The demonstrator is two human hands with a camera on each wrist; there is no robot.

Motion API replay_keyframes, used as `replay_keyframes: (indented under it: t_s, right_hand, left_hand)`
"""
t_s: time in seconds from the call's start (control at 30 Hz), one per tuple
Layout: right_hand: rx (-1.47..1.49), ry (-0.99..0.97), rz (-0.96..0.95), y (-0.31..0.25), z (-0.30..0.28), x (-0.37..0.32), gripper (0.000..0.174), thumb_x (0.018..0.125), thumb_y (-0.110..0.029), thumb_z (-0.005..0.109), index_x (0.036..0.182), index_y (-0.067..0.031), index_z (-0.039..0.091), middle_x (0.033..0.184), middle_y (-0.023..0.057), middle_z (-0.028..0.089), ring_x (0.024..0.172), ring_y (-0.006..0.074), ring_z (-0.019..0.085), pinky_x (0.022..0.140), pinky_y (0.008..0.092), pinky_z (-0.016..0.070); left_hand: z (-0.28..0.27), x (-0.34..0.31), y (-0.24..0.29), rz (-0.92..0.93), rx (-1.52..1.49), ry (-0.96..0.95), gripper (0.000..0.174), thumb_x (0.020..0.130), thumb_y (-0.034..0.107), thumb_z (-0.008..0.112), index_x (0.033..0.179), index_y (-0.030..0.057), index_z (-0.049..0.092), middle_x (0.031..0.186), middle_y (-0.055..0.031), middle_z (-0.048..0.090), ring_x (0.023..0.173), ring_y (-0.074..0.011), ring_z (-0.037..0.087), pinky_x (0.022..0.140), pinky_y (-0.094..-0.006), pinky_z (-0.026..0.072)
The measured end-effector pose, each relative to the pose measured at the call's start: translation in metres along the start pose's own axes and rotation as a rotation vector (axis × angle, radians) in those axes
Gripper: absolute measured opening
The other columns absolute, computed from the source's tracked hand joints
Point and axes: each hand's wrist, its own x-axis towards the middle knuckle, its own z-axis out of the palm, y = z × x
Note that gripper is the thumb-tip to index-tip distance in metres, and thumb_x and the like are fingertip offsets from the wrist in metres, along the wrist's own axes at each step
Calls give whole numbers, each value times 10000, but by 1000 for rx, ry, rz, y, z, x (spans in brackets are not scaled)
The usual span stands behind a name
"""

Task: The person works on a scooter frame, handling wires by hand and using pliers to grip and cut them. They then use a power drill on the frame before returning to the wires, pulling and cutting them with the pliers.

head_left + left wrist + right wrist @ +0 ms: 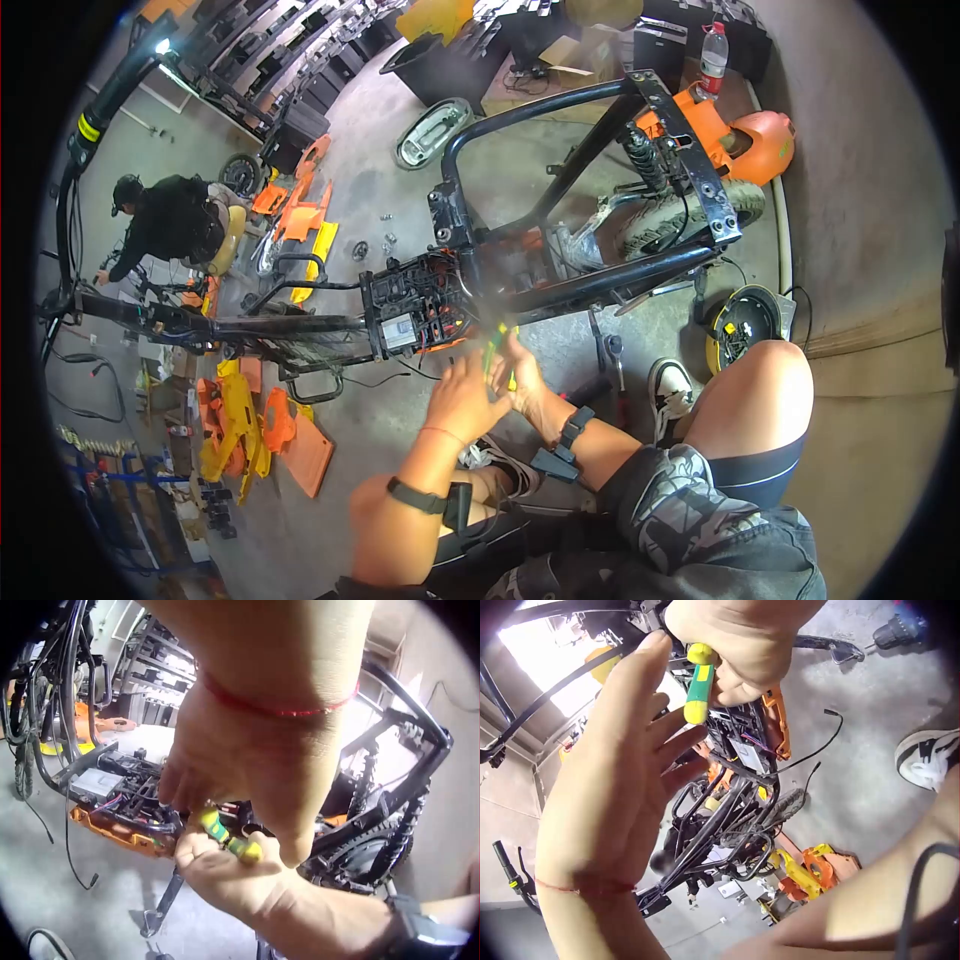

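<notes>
Tool is gripped by the right hand beside the outstretched left hand, apparently being positioned; next likely requires settling the grip.

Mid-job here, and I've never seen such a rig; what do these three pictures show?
No robot: someone works bare-handed at a stripped motorbike-like frame. The head camera gives the wide view looking down; the other two come from cameras on the left and right wrists. The right hand holds a green-and-yellow tool; its exact kind is unclear. The left hand, red string at its wrist, is open close beside it. On the floor lie orange and yellow panels.
</notes>
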Motion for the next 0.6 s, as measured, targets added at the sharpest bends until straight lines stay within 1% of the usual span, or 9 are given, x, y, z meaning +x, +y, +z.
replay_keyframes:
  t_s: [0.07, 0.13, 0.17, 0.37, 0.4, 0.43, 0.5, 0.53, 0.6]
  right_hand:
    - [71, -2, -20, 3, 0, 6, 502, 1001, -582, 401, 1018, -96, 528, 900, 102, 638, 784, 229, 630, 741, 361, 539]
    - [88, -6, -101, 1, -3, 4, 513, 988, -630, 378, 932, -135, 499, 768, 32, 558, 706, 190, 578, 700, 328, 520]
    - [106, -9, -118, -2, -5, 4, 513, 988, -630, 378, 932, -135, 499, 768, 32, 558, 706, 190, 578, 700, 328, 520]
    - [121, -232, 156, -11, -44, 22, 548, 1017, -581, 332, 1295, -145, 513, 1264, 130, 595, 1174, 298, 564, 994, 470, 470]
    - [155, -67, 137, -20, -16, 1, 493, 1007, -589, 374, 964, -123, 529, 806, 31, 608, 734, 171, 600, 736, 314, 519]
    - [153, -69, 146, -21, -14, 0, 493, 1007, -589, 374, 964, -123, 529, 806, 31, 608, 734, 171, 600, 736, 314, 519]
    - [66, -68, 136, -24, -12, -4, 461, 1022, -548, 376, 1024, -114, 531, 901, 54, 653, 836, 190, 628, 826, 343, 510]
    - [38, -181, 166, -24, -11, -6, 423, 1038, -509, 366, 1074, -118, 522, 1018, 69, 665, 960, 212, 626, 908, 371, 483]
    - [-21, -147, 168, -22, -11, -4, 407, 1043, -494, 363, 1089, -121, 518, 1046, 72, 658, 993, 223, 615, 921, 380, 478]
  left_hand:
    - [23, 16, 3, -63, 71, -33, 1052, 753, 549, 730, 1437, -127, 302, 1374, -300, 491, 1291, -409, 476, 1074, -435, 401]
    - [32, 26, 9, -74, 97, -55, 1075, 748, 577, 730, 1435, -130, 302, 1373, -305, 491, 1288, -409, 480, 1071, -431, 404]
    - [36, 31, 10, -91, 116, -77, 1098, 742, 606, 730, 1433, -133, 302, 1371, -310, 490, 1285, -409, 483, 1068, -428, 407]
    - [48, 53, 15, -183, -24, -73, 1194, 707, 534, 815, 1415, -210, 204, 1362, -328, 495, 1276, -392, 510, 1053, -394, 428]
    - [51, 57, 10, -195, -35, -88, 1191, 708, 524, 815, 1418, -205, 196, 1366, -327, 492, 1282, -390, 505, 1058, -395, 425]
    - [50, 58, 8, -211, -45, -105, 1189, 708, 514, 815, 1422, -199, 187, 1370, -326, 490, 1288, -388, 500, 1062, -395, 421]
    - [52, 62, 6, -288, -12, -146, 1082, 750, 459, 788, 1427, -168, 223, 1382, -316, 480, 1298, -402, 482, 1068, -414, 414]
    - [54, 63, 5, -338, 90, -109, 1006, 776, 427, 764, 1424, -150, 255, 1385, -308, 478, 1297, -411, 479, 1070, -427, 411]
    - [52, 62, 10, -395, 243, -63, 851, 840, 387, 676, 1427, -106, 308, 1359, -275, 497, 1273, -416, 495, 1051, -455, 418]
